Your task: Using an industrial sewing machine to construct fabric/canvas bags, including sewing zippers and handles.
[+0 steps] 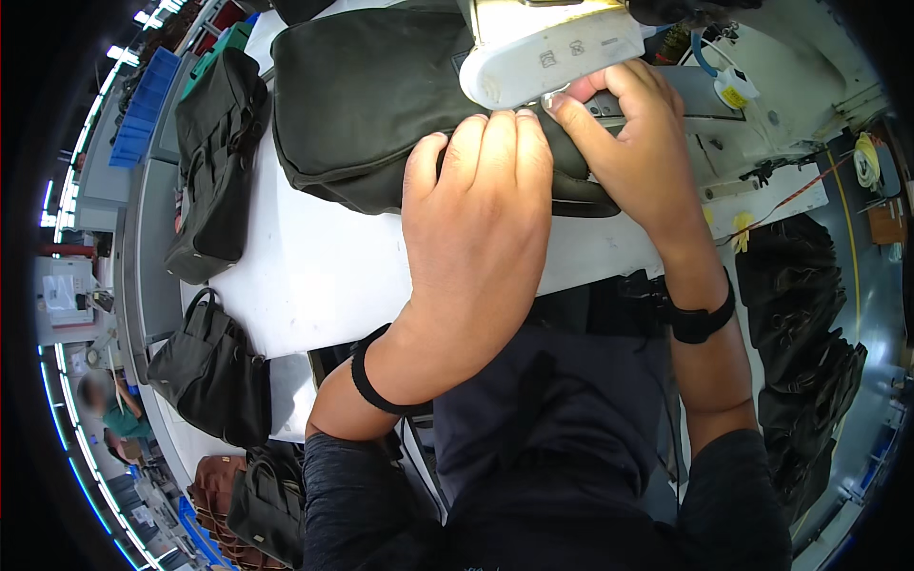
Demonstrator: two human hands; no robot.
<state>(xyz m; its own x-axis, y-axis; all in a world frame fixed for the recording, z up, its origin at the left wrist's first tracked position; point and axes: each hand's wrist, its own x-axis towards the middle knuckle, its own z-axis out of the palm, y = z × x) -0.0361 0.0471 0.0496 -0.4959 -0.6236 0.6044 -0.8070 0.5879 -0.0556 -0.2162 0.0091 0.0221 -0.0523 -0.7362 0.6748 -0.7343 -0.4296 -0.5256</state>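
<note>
A dark leather bag [367, 95] lies on the white table, its right part under the pale arm of a sewing machine [562, 57]. My left hand [481, 214] grips the bag's near side, four fingers laid side by side over the leather and the thumb hidden. Just right of it, my right hand [638, 143] is closed on the bag's edge beside the machine head. Its thumb and forefinger come together there. The needle area is hidden behind the machine's cover and my fingers.
More dark bags stand along the left, one upright [219, 162] and one with handles [214, 371]. A brown bag [214, 490] sits lower left. Several dark bags [795, 314] are heaped at right. A blue bin [143, 109] and a person [119, 409] are farther left.
</note>
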